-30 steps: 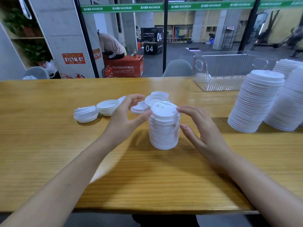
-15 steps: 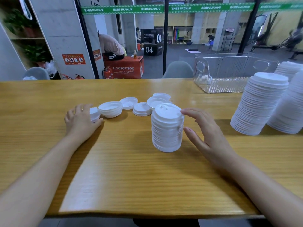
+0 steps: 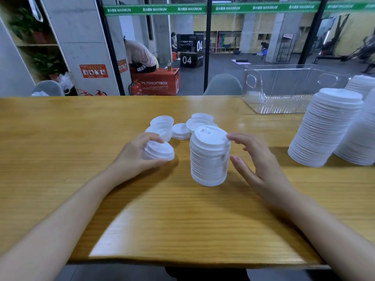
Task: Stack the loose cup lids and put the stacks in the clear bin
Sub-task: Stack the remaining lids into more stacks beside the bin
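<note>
wooden table (image 3: 60, 138) glossy, lid stack (image 3: 210, 159) centre, glass wall (image 3: 227, 37) behind, gym (image 3: 253, 63) beyond

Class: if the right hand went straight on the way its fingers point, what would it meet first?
Most likely the central lid stack, just ahead of the right hand; whether they already touch is unclear.

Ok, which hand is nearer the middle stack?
Right. The right hand sits just right of the stack, a fingertip at its top rim; the left hand is apart to its left, holding a few lids.
</note>
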